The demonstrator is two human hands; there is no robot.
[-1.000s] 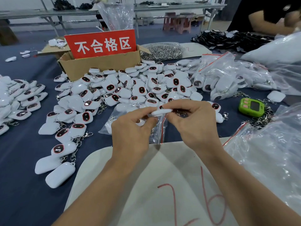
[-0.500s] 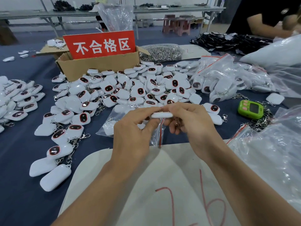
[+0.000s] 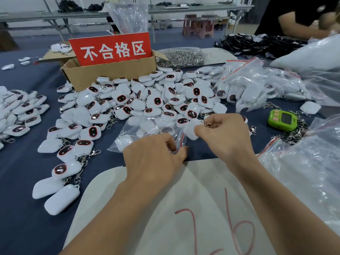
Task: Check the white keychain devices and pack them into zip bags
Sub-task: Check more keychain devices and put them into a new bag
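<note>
Centre frame: right hand (image 3: 226, 137) pinches the small white hard-plastic keychain device (image 3: 191, 131) by its edges, judged light, rigid, slippery; left hand (image 3: 154, 157) pinches the mouth of the limp clear red-sealed zip bag (image 3: 136, 133) just left.

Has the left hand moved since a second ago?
Yes. Against the green timer, the left hand has dropped toward the person, off the white keychain device and onto the zip bag mouth.
</note>
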